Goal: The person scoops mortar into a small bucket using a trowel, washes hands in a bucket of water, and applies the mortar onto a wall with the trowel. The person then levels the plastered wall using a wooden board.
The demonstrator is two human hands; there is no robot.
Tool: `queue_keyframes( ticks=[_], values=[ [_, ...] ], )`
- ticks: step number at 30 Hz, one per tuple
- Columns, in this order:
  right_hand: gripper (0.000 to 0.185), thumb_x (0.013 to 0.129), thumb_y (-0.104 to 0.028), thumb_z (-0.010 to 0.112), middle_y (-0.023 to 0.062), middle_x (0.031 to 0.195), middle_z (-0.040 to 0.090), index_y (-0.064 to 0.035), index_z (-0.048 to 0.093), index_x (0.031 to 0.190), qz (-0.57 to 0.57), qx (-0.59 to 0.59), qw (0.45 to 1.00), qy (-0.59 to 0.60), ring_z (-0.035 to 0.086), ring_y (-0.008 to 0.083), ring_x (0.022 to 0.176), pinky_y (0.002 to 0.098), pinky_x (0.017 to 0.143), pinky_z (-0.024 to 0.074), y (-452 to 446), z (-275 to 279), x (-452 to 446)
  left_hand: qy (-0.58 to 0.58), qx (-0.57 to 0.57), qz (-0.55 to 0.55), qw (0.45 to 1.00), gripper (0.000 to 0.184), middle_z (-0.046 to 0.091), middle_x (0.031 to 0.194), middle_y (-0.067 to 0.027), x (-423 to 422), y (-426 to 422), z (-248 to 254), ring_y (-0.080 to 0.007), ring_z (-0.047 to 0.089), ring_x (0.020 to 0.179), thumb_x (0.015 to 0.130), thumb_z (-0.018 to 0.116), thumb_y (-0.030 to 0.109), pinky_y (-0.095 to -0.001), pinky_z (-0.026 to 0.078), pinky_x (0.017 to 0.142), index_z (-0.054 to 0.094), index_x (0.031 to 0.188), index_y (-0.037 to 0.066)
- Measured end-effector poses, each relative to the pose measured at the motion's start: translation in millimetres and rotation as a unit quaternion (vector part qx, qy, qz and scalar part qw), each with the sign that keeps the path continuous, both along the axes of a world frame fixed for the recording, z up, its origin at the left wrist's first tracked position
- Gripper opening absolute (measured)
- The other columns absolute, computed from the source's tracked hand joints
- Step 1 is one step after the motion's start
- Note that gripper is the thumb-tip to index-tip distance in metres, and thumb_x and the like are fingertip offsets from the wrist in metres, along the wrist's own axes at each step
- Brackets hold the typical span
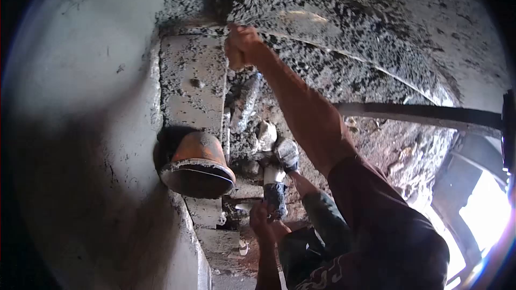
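Note:
My right hand (pixel 243 47) is stretched forward, its fingers closed in a fist at the edge of the wet grey mortar (pixel 269 2). Whatever the fist holds is hidden by the fingers and the dark patch beyond. Much lower, my left hand (pixel 262 220) hangs in shadow near my knees, and its fingers are too dark to read. A small pale flat piece (pixel 245 205) shows beside it; I cannot tell whether they touch. Between the hands, an orange bucket (pixel 199 150) with a mortar-crusted rim stands tilted on a splattered board (pixel 192 86).
A smooth pale wall (pixel 86 64) rises along the left. A dark bar (pixel 419 114) crosses on the right, near a bright opening (pixel 486 212). My shoes (pixel 286 153) rest among stones (pixel 266 135) and rubble. A mortar-smeared bottle-like object (pixel 248 99) lies beside the board.

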State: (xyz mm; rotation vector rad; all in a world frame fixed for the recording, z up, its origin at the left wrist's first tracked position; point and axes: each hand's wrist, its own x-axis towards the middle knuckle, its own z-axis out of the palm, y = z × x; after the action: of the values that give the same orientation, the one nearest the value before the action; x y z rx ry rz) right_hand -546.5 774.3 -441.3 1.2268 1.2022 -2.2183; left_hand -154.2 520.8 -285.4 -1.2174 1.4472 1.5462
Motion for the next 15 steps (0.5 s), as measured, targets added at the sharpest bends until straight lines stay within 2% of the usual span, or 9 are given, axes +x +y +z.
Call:
queue_keyframes(
  ticks=[1,3,5,6,7,9,10,12,15],
  values=[
    [0.023,0.091,-0.027,0.047,0.0105,0.069,0.056,-0.0057,0.047,0.083,0.01,-0.015,1.0,-0.016,0.053,0.0181,0.054,0.0325,0.042,0.0453,-17.0,7.9,-10.5,0.006,-0.002,0.009,1.0,0.049,0.054,0.116,-0.0114,-0.2,18.4,-9.9,-0.0243,0.058,0.098,0.089,0.053,0.03,-0.0341,0.052,0.074,0.037,0.127,0.004],
    [0.021,0.091,-0.027,0.048,0.0098,0.068,0.055,-0.0062,0.048,0.086,0.037,-0.035,0.996,0.079,0.053,0.0188,0.053,0.0333,0.044,0.046,-27.6,-44.8,-19.0,0.034,0.034,0.052,0.997,0.049,0.056,0.116,-0.0129,4.6,30.0,-17.5,-0.0223,0.06,0.096,0.088,0.055,0.024,-0.0304,0.053,0.068,0.038,0.128,0.001],
    [0.022,0.091,-0.028,0.05,0.0079,0.065,0.053,-0.0065,0.048,0.086,-0.045,-0.215,0.958,0.185,0.052,0.0189,0.053,0.034,0.045,0.0469,-28.8,-72.0,-23.5,0.045,0.036,0.044,0.997,0.047,0.056,0.117,-0.013,2.4,34.0,-8.0,-0.0224,0.061,0.094,0.088,0.054,0.02,-0.0292,0.053,0.067,0.038,0.128,0.001],
    [0.024,0.091,-0.03,0.05,0.0066,0.067,0.053,-0.0068,0.048,0.087,0.015,-0.054,0.994,0.096,0.053,0.0188,0.054,0.0342,0.047,0.048,-29.2,-24.1,-16.1,0.047,0.047,0.069,0.995,0.045,0.056,0.116,-0.0131,7.9,28.5,-4.0,-0.0229,0.061,0.092,0.089,0.052,0.016,-0.0285,0.053,0.066,0.037,0.13,0.003],
    [0.027,0.091,-0.034,0.049,0.005,0.067,0.053,-0.0073,0.048,0.086,0.007,-0.101,0.987,0.122,0.053,0.0172,0.055,0.0326,0.048,0.0478,-24.5,-27.0,-12.2,0.05,0.045,0.076,0.995,0.045,0.056,0.116,-0.0131,15.1,17.0,-5.8,-0.0229,0.061,0.092,0.089,0.052,0.016,-0.0285,0.053,0.066,0.037,0.13,0.003],
    [0.028,0.092,-0.035,0.047,0.004,0.066,0.052,-0.008,0.048,0.084,0.046,-0.029,0.997,0.049,0.051,0.0145,0.054,0.0294,0.046,0.0454,-21.2,4.8,-3.3,-0.012,0.021,0.096,0.995,0.049,0.055,0.117,-0.0125,35.4,-18.4,-14.4,-0.0251,0.061,0.092,0.089,0.053,0.014,-0.0299,0.054,0.066,0.034,0.133,0.006],
    [0.029,0.092,-0.035,0.046,0.0035,0.066,0.051,-0.0078,0.048,0.083,0.039,-0.05,0.995,0.074,0.05,0.013,0.053,0.0283,0.045,0.0441,-16.8,-0.2,0.9,-0.045,0.009,0.149,0.988,0.056,0.05,0.123,-0.0126,37.3,-37.2,-20.9,-0.0295,0.057,0.101,0.089,0.053,0.025,-0.0394,0.053,0.074,0.028,0.137,0.01],
    [0.03,0.093,-0.036,0.045,0.0031,0.065,0.051,-0.0076,0.048,0.082,0.044,-0.074,0.992,0.096,0.05,0.0115,0.053,0.0272,0.043,0.0428,-15.0,9.2,8.7,0.095,-0.014,0.081,0.992,0.061,0.042,0.13,-0.0123,36.0,-79.1,-37.5,-0.0335,0.047,0.114,0.09,0.049,0.036,-0.049,0.043,0.091,0.022,0.139,0.012],
    [0.032,0.093,-0.037,0.043,0.0026,0.066,0.051,-0.0072,0.046,0.081,0.123,0.0,0.986,0.116,0.048,0.0105,0.05,0.0266,0.04,0.0405,-21.7,49.7,46.4,0.03,0.08,0.404,0.911,0.06,0.036,0.137,-0.0124,-5.5,-140.0,-98.0,-0.0352,0.037,0.122,0.091,0.044,0.041,-0.0493,0.028,0.103,0.021,0.14,0.014]
  ],
)
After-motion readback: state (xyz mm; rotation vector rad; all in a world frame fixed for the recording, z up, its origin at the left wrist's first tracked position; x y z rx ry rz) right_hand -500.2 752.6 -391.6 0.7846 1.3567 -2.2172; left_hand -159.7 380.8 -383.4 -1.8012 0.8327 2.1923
